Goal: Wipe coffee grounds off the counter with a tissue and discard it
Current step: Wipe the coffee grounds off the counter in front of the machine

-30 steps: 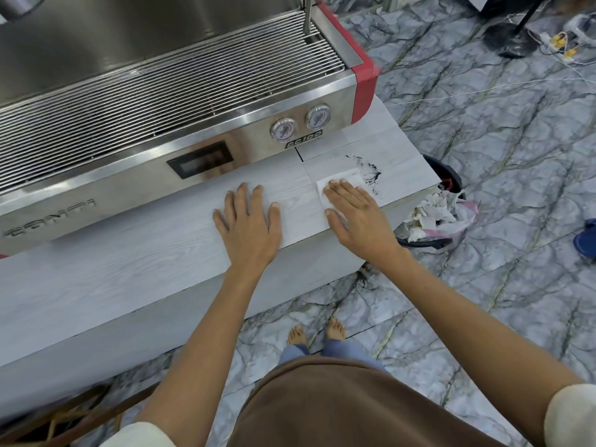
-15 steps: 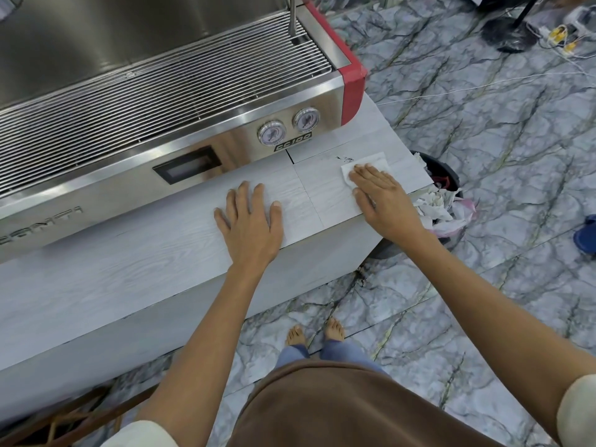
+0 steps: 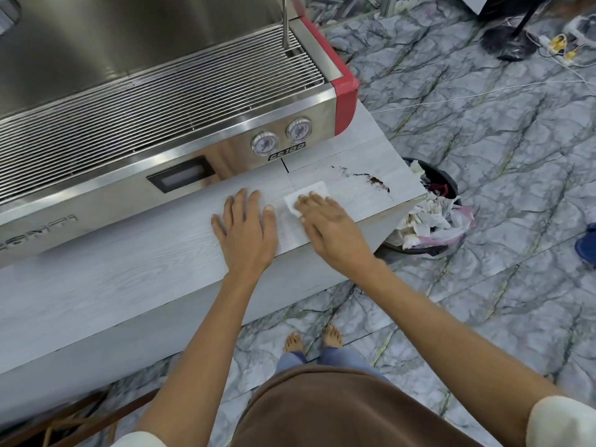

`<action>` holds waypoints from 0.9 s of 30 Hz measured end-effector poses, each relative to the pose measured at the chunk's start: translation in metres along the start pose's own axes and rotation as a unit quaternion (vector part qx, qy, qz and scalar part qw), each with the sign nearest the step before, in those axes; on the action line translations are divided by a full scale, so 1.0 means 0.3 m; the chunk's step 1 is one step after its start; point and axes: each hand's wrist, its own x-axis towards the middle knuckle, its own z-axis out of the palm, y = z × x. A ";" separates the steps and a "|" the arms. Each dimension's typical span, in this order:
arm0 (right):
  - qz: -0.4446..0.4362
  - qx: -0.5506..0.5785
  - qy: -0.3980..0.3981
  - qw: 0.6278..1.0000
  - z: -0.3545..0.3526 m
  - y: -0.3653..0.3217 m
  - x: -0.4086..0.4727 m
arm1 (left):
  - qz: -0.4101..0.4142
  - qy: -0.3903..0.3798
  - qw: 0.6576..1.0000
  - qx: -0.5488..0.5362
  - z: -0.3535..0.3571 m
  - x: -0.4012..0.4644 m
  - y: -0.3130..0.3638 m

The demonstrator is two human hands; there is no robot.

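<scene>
Pulled back from grounds at 2 o'clock, R hand presses tissue flat-fingered; L hand spread on counter (bin beyond)

Espresso machine, steel: ribbed drip grate on top, red end panel at its right, two round gauges and dark display on its front. Marble floor to its right; power strip farther right.

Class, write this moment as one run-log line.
left hand flat on counter | right hand presses tissue | grounds unwiped, right of tissue | bin past counter end
</scene>
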 end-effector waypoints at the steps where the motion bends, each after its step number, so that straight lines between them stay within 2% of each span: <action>1: -0.004 -0.003 -0.008 1.000 0.021 -0.007 0.002 | 0.000 0.003 1.000 0.002 -0.001 -0.001 0.003; 12: 0.028 -0.037 -0.088 0.995 0.055 0.054 0.146 | -0.009 0.017 1.000 0.018 0.012 0.009 0.002; 20: 0.108 -0.055 -0.048 0.991 -0.049 0.195 0.138 | 0.019 -0.001 1.000 0.016 0.024 0.059 0.018; 27: 0.138 -0.074 -0.028 0.987 -0.137 0.294 0.111 | 0.039 -0.011 0.999 0.030 0.036 0.060 0.022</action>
